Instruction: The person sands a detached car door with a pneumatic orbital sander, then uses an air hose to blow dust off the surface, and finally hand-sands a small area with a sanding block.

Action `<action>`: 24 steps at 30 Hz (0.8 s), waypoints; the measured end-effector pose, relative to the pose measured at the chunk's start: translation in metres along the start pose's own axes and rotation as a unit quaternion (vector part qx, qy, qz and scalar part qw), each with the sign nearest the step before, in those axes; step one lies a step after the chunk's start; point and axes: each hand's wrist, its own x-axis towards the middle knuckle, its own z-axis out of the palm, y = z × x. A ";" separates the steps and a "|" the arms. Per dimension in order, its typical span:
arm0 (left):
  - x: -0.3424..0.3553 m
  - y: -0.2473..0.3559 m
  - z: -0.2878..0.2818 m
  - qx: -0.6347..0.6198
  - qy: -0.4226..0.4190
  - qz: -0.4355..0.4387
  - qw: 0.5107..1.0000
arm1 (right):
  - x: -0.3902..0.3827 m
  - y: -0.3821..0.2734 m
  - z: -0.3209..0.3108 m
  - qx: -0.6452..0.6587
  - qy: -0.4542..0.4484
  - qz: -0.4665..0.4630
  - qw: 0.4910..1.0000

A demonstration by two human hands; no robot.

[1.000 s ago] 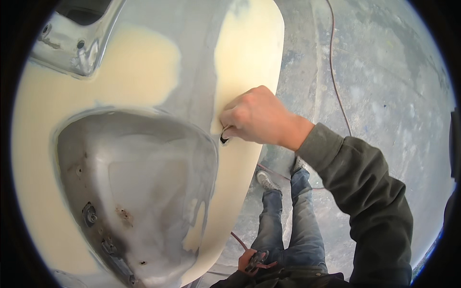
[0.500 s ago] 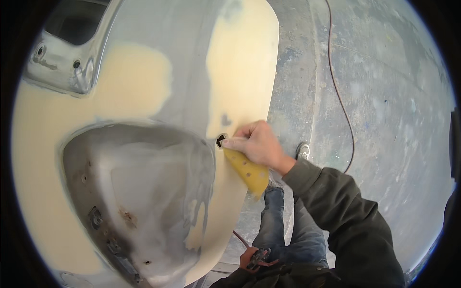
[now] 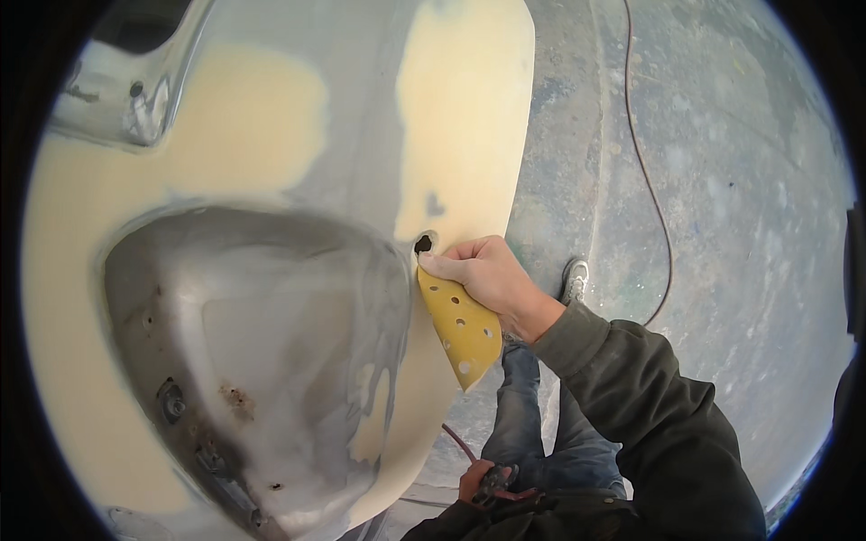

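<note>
My right hand (image 3: 494, 281) pinches a yellow sheet of sandpaper (image 3: 451, 314) with several round holes. The sheet is bent into a cone and hangs below the fingers. Fingertips and sandpaper edge are at the lower rim of a small dark hole (image 3: 425, 243) in a vehicle body panel (image 3: 361, 117). The panel is sanded grey with cream filler patches. Low in the picture, by my waist, my left hand (image 3: 471, 481) is closed round a dark tool (image 3: 494, 485) with a red hose at it. Its exact kind is hard to make out.
A deep grey recess (image 3: 271, 334) with rusty holes lies left of my right hand. Another opening (image 3: 135, 86) is at the far upper left. A dark red hose (image 3: 645, 171) runs along the stained concrete floor (image 3: 740, 225). My shoe (image 3: 575, 279) stands beside the panel.
The right hand and sandpaper have shifted slightly down relative to the hole, uncovering more of it. The sheet, blurred before, is now sharp. The view has moved a little; the left hand keeps its hold.
</note>
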 end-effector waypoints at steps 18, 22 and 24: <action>0.004 0.049 -0.012 0.147 0.028 0.100 0.984 | -0.038 0.039 -0.064 0.033 0.076 -0.102 0.991; 0.021 0.101 -0.003 0.037 0.086 0.120 0.988 | -0.094 0.158 -0.098 0.119 -0.004 0.145 0.982; 0.042 0.139 0.002 -0.027 0.102 0.155 0.982 | -0.132 0.198 -0.093 0.130 -0.043 0.262 0.955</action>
